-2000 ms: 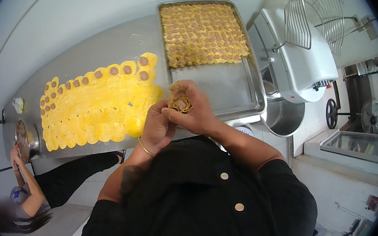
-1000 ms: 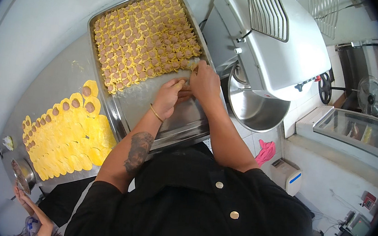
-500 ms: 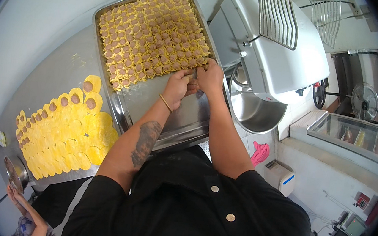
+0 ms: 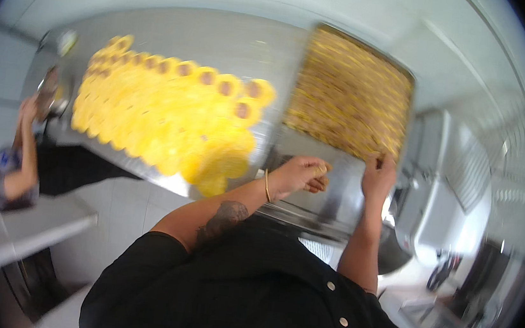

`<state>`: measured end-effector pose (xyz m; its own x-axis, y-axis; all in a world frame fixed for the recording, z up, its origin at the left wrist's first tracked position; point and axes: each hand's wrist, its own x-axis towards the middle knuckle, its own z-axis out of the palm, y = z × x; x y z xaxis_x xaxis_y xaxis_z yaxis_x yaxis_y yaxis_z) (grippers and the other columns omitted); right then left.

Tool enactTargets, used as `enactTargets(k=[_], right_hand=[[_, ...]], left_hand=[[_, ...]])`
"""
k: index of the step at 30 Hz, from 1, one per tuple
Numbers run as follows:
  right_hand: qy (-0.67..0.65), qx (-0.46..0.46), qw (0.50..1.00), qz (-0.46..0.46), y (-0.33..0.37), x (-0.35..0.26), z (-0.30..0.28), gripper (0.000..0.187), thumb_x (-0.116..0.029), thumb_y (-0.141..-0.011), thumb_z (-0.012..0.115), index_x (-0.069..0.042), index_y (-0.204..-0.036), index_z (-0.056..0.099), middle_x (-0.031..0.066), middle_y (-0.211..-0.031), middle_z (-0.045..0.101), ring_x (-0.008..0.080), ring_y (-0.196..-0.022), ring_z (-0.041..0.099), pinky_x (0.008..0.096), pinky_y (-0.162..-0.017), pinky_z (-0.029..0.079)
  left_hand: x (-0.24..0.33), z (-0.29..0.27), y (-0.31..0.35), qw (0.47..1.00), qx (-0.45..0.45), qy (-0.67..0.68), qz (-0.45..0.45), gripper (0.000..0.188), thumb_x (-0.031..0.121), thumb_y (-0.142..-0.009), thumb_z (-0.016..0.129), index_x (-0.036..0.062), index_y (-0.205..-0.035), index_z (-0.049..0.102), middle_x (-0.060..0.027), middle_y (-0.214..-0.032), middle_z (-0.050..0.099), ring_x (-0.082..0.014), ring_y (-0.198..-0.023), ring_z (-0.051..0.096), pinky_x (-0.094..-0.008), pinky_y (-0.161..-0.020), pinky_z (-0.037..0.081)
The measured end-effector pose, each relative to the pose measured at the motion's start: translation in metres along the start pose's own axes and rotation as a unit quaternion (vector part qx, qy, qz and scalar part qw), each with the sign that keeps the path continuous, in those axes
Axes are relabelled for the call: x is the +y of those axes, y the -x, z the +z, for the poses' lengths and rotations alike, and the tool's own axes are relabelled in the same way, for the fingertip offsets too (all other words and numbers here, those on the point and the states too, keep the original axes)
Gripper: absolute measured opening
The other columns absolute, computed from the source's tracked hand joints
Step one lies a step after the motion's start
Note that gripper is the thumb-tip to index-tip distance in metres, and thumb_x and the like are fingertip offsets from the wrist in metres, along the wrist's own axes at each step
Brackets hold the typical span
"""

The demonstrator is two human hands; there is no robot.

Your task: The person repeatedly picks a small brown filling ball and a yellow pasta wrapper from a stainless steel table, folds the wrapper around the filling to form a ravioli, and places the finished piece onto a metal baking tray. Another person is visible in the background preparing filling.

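A deep metal tray (image 4: 341, 205) holds packed rows of open-topped dumplings (image 4: 350, 90), yellow-skinned with pinkish-brown filling. At the right end of the nearest row, my right hand (image 4: 379, 175) has its fingertips pinched together on a dumpling; blur softens the detail. My left hand (image 4: 302, 177) hovers over the bare near part of the tray, fingers loosely curled and apart, nothing visible in them. On the metal table left of the tray lie overlapping round yellow wrappers (image 4: 165, 112). Those along the far and right edges carry dabs of filling (image 4: 186, 68).
A co-worker (image 4: 16, 164) stands at the table's left end, hands beside a metal bowl (image 4: 57, 106). A white machine (image 4: 448, 190) with a wire guard stands right of the tray. A glass-topped case (image 4: 447, 327) is at the lower right.
The view has swung, so tray and wrappers appear farther right and more of the co-worker shows. My left hand has drawn away from my right, which stays at the row's end.
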<state>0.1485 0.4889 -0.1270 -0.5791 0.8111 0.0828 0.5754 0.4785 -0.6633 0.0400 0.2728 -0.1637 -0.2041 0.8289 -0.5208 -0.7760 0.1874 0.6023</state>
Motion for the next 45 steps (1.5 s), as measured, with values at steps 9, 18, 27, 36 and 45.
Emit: enactTargets(k=[9, 18, 27, 36, 45], right_hand=[[-0.115, -0.204, 0.877, -0.42, -0.045, -0.294, 0.224, 0.031, -0.003, -0.096, 0.055, -0.003, -0.123, 0.07, 0.0199, -0.11, 0.072, 0.0351, -0.101, 0.069, 0.0392, -0.094, 0.053], [0.115, -0.364, 0.8, -0.462, 0.001, -0.531, 0.515, 0.055, 0.003, -0.089, 0.048, -0.017, -0.139, 0.065, 0.0174, -0.125, 0.066, 0.0361, -0.12, 0.061, 0.0447, -0.1, 0.051], [0.336, -0.232, 0.754, -0.514, -0.056, -0.504, 0.522, 0.029, -0.019, -0.094, 0.055, -0.012, -0.115, 0.074, 0.0156, -0.117, 0.067, 0.0322, -0.115, 0.063, 0.0454, -0.097, 0.053], [0.472, -0.115, 0.79, -0.375, -0.091, -0.346, 0.394, 0.024, -0.02, -0.095, 0.056, -0.01, -0.113, 0.071, 0.0089, -0.111, 0.068, 0.0263, -0.113, 0.06, 0.0417, -0.096, 0.045], [0.334, -0.112, 0.86, -0.37, -0.053, -0.362, 0.36, 0.024, -0.021, -0.091, 0.061, -0.012, -0.113, 0.07, 0.0095, -0.1, 0.069, 0.0281, -0.103, 0.064, 0.043, -0.089, 0.046]], left_hand=[[0.033, -0.144, 0.182, 0.964, 0.152, 0.098, 0.193, 0.038, 0.027, -0.11, 0.053, 0.0, -0.136, 0.057, -0.0117, -0.112, 0.069, -0.0201, -0.102, 0.07, -0.032, -0.092, 0.057], [0.064, -0.288, 0.281, 0.95, 0.169, 0.119, 0.232, 0.037, 0.024, -0.109, 0.056, -0.0015, -0.136, 0.059, -0.0118, -0.116, 0.068, -0.0223, -0.107, 0.069, -0.0358, -0.097, 0.055], [0.177, -0.364, 0.29, 0.917, 0.194, 0.089, 0.337, 0.03, 0.025, -0.109, 0.057, -0.002, -0.12, 0.065, -0.004, -0.102, 0.068, -0.0121, -0.094, 0.064, -0.0298, -0.088, 0.053], [0.305, -0.373, 0.079, 0.912, 0.221, 0.223, 0.265, 0.037, 0.024, -0.105, 0.057, 0.002, -0.134, 0.055, -0.0163, -0.124, 0.062, -0.0323, -0.115, 0.064, -0.0435, -0.101, 0.053], [0.273, -0.364, -0.022, 0.952, 0.094, 0.231, 0.178, 0.027, 0.008, -0.105, 0.053, -0.0007, -0.129, 0.062, -0.0156, -0.115, 0.069, -0.0256, -0.107, 0.069, -0.0373, -0.093, 0.058]])
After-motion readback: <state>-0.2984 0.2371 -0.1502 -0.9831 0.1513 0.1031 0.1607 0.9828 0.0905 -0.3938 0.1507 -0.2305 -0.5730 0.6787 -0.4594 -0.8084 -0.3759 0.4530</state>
